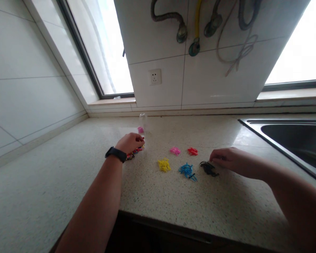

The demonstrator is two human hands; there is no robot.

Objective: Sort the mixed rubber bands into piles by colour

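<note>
My left hand (pixel 131 142), with a black band on its wrist, is over a mixed pile of small coloured hair elastics (pixel 133 153). Its fingers are pinched together, and what lies between them is too small to name. My right hand (pixel 223 158) rests beside a heap of black elastics (pixel 208 168), fingers curled and thumb close to them; anything in its grip is hidden. Between the hands lie separate heaps of yellow elastics (pixel 164 165), blue elastics (pixel 186 170), pink elastics (pixel 175 151) and red elastics (pixel 192 151). One black piece lies on the blue heap.
A clear plastic container (pixel 143 120) and a pink cap (pixel 140 130) stand behind my left hand. The speckled countertop (pixel 158 196) runs to a steel sink (pixel 252 123) at the right. A socket (pixel 155 77) and hoses (pixel 171 15) are on the tiled wall.
</note>
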